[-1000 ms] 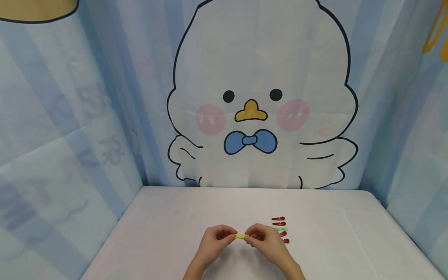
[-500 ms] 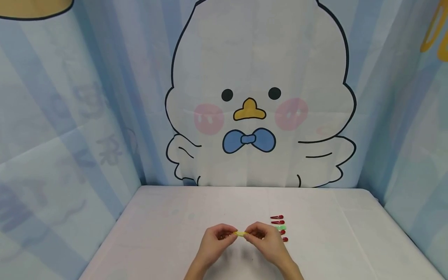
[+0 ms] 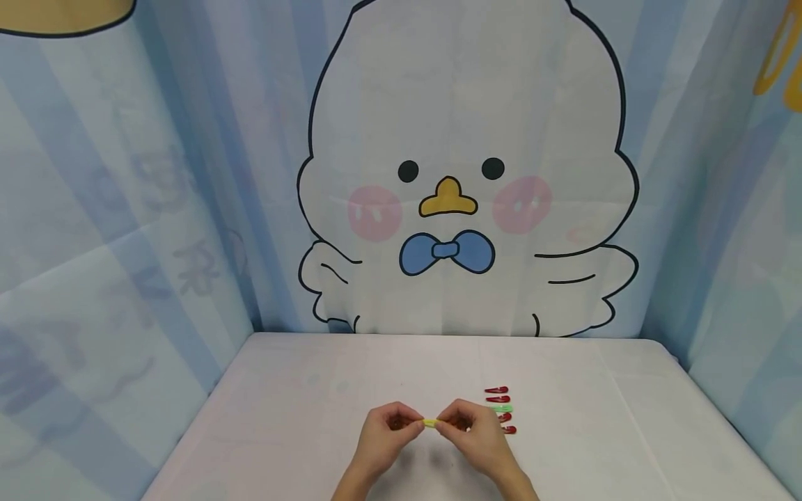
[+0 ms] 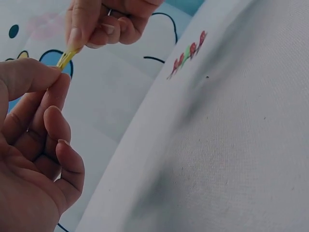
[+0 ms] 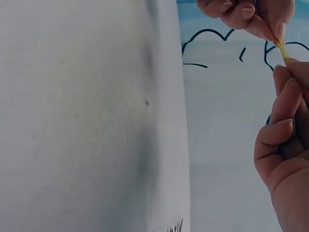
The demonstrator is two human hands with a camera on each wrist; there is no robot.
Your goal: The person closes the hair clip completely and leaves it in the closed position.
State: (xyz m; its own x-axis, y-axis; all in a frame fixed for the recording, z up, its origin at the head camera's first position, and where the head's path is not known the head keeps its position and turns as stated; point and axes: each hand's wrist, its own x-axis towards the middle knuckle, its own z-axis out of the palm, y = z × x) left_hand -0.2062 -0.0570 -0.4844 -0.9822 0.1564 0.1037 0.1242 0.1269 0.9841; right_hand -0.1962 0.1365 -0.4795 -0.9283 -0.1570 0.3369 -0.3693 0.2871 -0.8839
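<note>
A small yellow hair clip [image 3: 429, 423] is stretched level between my two hands, above the white table. My left hand [image 3: 385, 435] pinches one end of it between thumb and forefinger, while my right hand [image 3: 479, 435] pinches the other end the same way. In the left wrist view, the middle of the yellow clip [image 4: 64, 59] shows between both sets of fingertips. From the right wrist, the clip [image 5: 282, 50] looks like a narrow strip, seen nearly edge-on. Both its ends are covered by fingers.
Right of my right hand, red snap hair clips [image 3: 498, 399] and one green clip [image 3: 503, 409] lie in a column on the white table [image 3: 301, 417]; the hand partly covers the lower ones. A curtain [image 3: 457, 299] with a cartoon bird hangs behind the table.
Both hands keep their pinch on the yellow hair clip and barely move. The fingertips are slightly closer together than a second ago, so less of the clip shows between them.
</note>
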